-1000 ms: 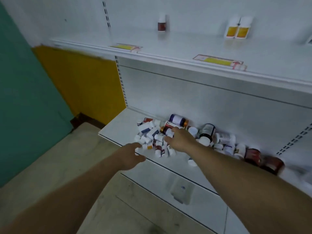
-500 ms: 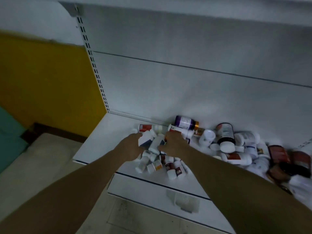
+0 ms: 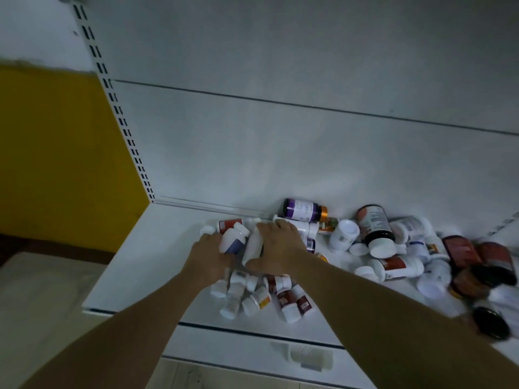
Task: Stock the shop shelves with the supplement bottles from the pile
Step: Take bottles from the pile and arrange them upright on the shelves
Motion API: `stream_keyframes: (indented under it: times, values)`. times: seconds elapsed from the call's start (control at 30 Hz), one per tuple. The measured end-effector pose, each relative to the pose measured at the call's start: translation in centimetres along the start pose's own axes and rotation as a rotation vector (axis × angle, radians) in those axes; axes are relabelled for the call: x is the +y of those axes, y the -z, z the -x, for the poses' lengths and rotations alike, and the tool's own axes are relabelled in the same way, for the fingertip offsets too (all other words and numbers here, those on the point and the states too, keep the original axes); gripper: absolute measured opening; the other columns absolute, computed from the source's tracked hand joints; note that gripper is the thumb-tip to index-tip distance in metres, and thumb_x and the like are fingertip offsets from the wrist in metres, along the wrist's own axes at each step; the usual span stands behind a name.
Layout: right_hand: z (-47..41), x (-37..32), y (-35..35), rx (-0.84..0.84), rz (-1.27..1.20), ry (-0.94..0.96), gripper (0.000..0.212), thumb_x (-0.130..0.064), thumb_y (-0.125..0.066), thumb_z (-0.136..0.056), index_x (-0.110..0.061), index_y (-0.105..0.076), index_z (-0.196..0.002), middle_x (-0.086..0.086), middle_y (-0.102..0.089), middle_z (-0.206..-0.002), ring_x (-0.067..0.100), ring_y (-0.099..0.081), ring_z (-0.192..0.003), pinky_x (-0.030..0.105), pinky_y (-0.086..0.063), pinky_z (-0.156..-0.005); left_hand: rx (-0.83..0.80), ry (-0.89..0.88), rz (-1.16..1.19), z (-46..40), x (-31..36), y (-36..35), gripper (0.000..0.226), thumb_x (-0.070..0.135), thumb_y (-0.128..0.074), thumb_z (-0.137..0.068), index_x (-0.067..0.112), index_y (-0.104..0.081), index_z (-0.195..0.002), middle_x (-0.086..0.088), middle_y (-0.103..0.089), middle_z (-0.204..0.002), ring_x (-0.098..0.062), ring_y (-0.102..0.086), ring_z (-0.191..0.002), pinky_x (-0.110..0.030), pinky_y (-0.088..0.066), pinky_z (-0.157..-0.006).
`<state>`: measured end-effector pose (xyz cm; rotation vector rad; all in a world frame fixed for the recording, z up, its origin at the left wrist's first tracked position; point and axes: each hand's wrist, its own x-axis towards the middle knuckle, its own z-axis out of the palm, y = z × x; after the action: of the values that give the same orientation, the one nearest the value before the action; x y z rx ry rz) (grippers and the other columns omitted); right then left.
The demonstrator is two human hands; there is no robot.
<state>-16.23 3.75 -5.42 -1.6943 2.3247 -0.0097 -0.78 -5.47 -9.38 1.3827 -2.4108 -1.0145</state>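
On the low white shelf (image 3: pixel 157 248), at the left end of the pile (image 3: pixel 351 248), both hands are down among the supplement bottles. The left hand (image 3: pixel 209 261) curls around a white bottle with a blue label (image 3: pixel 234 238); the right hand (image 3: pixel 278 247) wraps a plain white bottle (image 3: pixel 252 245) just beside it, fingers bent over its far side. To do this pick well, I would judge it best to lift each bottle straight up by its body, not the cap, so the loose neighbours do not roll toward the near edge. These look like smooth, hard plastic cylinders with ribbed caps and glossy paper labels, likely slippery against one another. Farther right lie larger dark jars, among them a purple-labelled bottle with a gold cap (image 3: pixel 303 210) against the back panel (image 3: pixel 280 150), and a dark jar with a white lid (image 3: pixel 376 228). Left of the perforated upright (image 3: pixel 120 119) runs a yellow wall (image 3: pixel 56 150).
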Motion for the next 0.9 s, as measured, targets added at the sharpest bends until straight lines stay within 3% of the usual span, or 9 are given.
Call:
stream_keyframes:
  times: [0.07,0.2,0.3,0.37,0.47,0.63,0.7,0.8,0.9]
  values:
    - [0.8,0.0,0.9,0.075,-0.268,-0.046,0.097,-0.056,-0.070,-0.074,-0.019,-0.020,-0.148,0.003,-0.029,-0.150,0.026,-0.034,-0.134,0.039,-0.033,-0.110,0.022,0.060,0.225,1.3,1.4,1.7,0.013,0.014,-0.065,-0.083,0.005,-0.060,-0.090,-0.009,-0.059,-0.081,-0.022,-0.058,-0.075,-0.026,-0.044,-0.065]
    - [4.2,-1.3,4.4,0.142,-0.910,-0.165,0.107,-0.027,-0.080,-0.073,-0.022,-0.009,-0.152,-0.002,-0.013,-0.154,0.020,-0.025,-0.140,0.035,-0.032,-0.112,-0.050,0.217,0.874,6.6,5.7,7.0,0.008,0.007,-0.054,-0.091,0.005,-0.062,-0.093,-0.012,-0.065,-0.091,-0.020,-0.061,-0.082,-0.029,-0.050,-0.079]
    - [8.1,-3.1,7.5,0.156,-1.432,-0.133,0.101,-0.003,-0.078,-0.060,-0.034,-0.027,-0.142,0.007,-0.039,-0.139,0.023,-0.050,-0.118,0.035,-0.052,-0.089,-0.094,0.220,1.202,10.8,9.3,10.8,0.022,0.000,-0.040,-0.093,0.003,-0.062,-0.092,-0.013,-0.072,-0.084,-0.020,-0.070,-0.074,-0.028,-0.055,-0.071]
    - [11.0,-4.4,9.2,0.138,-1.731,-0.084,0.095,0.002,-0.066,-0.054,-0.035,-0.034,-0.136,0.010,-0.049,-0.124,0.022,-0.056,-0.101,0.031,-0.052,-0.075,-0.153,0.189,1.359,13.3,11.2,12.7,0.026,0.002,-0.034,-0.093,0.002,-0.060,-0.099,-0.014,-0.073,-0.084,-0.025,-0.070,-0.078,-0.033,-0.053,-0.074]
    - [15.2,-6.0,10.9,0.087,-2.071,0.012,0.104,0.003,-0.059,-0.045,-0.028,-0.034,-0.141,0.014,-0.048,-0.126,0.029,-0.055,-0.099,0.036,-0.051,-0.071,-0.174,0.185,1.501,17.0,13.5,15.1,0.029,0.010,-0.031,-0.095,0.002,-0.058,-0.101,-0.017,-0.072,-0.082,-0.032,-0.063,-0.084,-0.040,-0.047,-0.080]
    - [22.9,-9.1,14.1,0.208,-2.019,0.024,0.097,0.003,-0.046,-0.051,-0.045,-0.032,-0.135,0.007,-0.048,-0.128,0.028,-0.052,-0.097,0.036,-0.047,-0.071,-0.278,0.052,1.484,23.9,15.4,17.7,0.030,0.023,-0.049,-0.083,0.007,-0.056,-0.107,-0.013,-0.069,-0.079,-0.025,-0.065,-0.070,-0.032,-0.054,-0.066]
    - [25.4,-10.1,14.9,0.274,-1.868,0.018,0.103,0.004,-0.053,-0.050,-0.046,-0.028,-0.137,0.009,-0.048,-0.129,0.027,-0.054,-0.095,0.035,-0.048,-0.067,-0.264,-0.004,1.428,26.2,15.8,18.4,0.031,0.018,-0.052,-0.083,0.009,-0.052,-0.112,-0.013,-0.070,-0.083,-0.023,-0.068,-0.070,-0.029,-0.056,-0.062]
    - [28.9,-10.8,16.1,0.372,-1.683,0.025,0.114,-0.002,-0.071,-0.045,-0.044,-0.029,-0.141,0.014,-0.050,-0.129,0.029,-0.058,-0.099,0.035,-0.052,-0.070,-0.236,-0.055,1.351,29.1,17.4,19.2,0.019,0.017,-0.042,-0.095,0.010,-0.057,-0.104,-0.011,-0.069,-0.083,-0.022,-0.066,-0.075,-0.034,-0.054,-0.070]
    - [32.6,-10.7,18.3,0.511,-1.494,0.035,0.110,-0.004,-0.082,-0.050,-0.045,-0.031,-0.139,0.002,-0.057,-0.116,0.020,-0.061,-0.092,0.032,-0.054,-0.071,-0.235,-0.127,1.316,31.3,19.8,19.9,0.025,0.019,-0.037,-0.098,0.013,-0.061,-0.106,-0.011,-0.070,-0.089,-0.023,-0.063,-0.081,-0.037,-0.052,-0.075]
